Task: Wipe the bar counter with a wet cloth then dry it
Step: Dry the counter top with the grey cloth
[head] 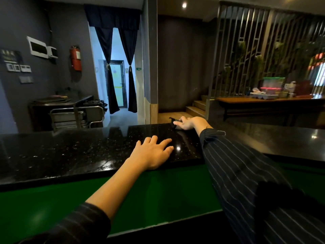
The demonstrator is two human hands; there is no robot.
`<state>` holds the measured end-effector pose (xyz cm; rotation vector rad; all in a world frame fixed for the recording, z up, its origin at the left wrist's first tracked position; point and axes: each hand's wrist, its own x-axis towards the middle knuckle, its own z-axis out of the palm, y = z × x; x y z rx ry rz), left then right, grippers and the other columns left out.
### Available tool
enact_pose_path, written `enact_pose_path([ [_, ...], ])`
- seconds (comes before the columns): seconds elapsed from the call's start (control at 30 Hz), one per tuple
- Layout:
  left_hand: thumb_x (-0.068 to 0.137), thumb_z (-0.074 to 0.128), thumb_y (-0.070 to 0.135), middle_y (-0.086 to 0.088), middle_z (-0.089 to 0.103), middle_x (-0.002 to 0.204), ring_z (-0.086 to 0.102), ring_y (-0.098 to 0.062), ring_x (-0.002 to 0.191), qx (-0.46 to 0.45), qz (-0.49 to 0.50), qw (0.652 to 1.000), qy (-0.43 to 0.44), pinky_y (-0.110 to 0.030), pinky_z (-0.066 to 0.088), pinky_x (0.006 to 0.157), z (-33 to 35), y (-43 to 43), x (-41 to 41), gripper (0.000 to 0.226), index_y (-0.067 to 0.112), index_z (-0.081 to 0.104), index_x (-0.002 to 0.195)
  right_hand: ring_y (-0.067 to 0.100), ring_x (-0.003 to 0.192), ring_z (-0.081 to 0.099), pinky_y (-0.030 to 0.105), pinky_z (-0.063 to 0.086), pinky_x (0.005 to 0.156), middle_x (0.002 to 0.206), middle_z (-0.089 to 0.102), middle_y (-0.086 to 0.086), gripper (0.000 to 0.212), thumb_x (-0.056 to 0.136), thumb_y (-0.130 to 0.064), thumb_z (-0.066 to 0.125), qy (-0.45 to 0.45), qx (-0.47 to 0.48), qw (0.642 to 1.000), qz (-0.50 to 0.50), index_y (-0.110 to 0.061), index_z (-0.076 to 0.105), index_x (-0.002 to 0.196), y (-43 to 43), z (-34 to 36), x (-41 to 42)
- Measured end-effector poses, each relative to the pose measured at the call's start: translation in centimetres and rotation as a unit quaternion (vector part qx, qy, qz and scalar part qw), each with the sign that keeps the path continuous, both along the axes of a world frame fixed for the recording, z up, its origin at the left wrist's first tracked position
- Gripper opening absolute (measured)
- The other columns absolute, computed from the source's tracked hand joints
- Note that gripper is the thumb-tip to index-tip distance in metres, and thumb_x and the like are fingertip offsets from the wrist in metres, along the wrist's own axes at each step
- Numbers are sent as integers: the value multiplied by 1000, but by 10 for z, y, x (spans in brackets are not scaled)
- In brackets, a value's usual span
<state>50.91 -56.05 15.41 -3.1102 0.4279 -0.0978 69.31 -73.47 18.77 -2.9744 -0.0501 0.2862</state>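
The black speckled stone bar counter (pixel 73 155) runs across the view, glossy with light reflections. My left hand (pixel 153 153) lies flat on it near its front edge, fingers spread and straight. My right hand (pixel 186 123) reaches to the counter's far edge, where its fingers pinch a small black object (pixel 172 120). What that object is cannot be made out. No cloth is in view.
A green lower shelf (pixel 158 196) runs under the counter's front edge. The counter continues to the right (pixel 281 138). Beyond it stand a steel cart (pixel 75 117), steps (pixel 195 108) and a wooden table (pixel 263 100) with containers.
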Motion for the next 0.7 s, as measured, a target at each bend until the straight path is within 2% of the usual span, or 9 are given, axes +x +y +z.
enact_pose_path([
  [0.1,98,16,50,-13,17,155,15,-35,143,-29,12,999,6,-56,15,115,3,-2,-2,54,39,8,150,35,143,24,59,20,113,158,22,13,75,92,-69,17,-27,-8,1000,-2,-22,19,151,-1,-2,-9],
  [0.2,97,19,50,-14,18,155,17,-37,142,-28,15,999,7,-58,18,114,5,0,-3,54,39,11,149,36,148,8,63,7,115,161,12,8,76,89,-72,14,-42,-20,999,-7,-29,16,152,-7,-6,-29],
  [0.3,96,22,53,-13,27,152,26,-35,139,-47,17,999,-11,-56,24,112,7,-1,-6,53,40,21,147,32,149,-6,62,-4,116,163,0,3,80,85,-77,11,-28,-3,1000,7,-34,10,153,-19,-12,-58],
  [0.47,97,29,49,-11,47,142,43,-30,130,-144,3,989,-35,-47,37,107,13,0,-25,49,29,46,138,30,150,-3,63,-4,113,163,1,0,69,91,-71,14,-50,2,999,-11,-39,11,152,-32,-11,-135],
  [0.7,100,33,41,-8,39,150,35,-26,139,-107,-67,992,29,-42,27,116,22,53,-59,47,27,38,144,36,149,0,63,-1,113,163,7,9,74,91,-70,15,-88,-2,993,-80,-30,16,153,2,-14,-198],
])
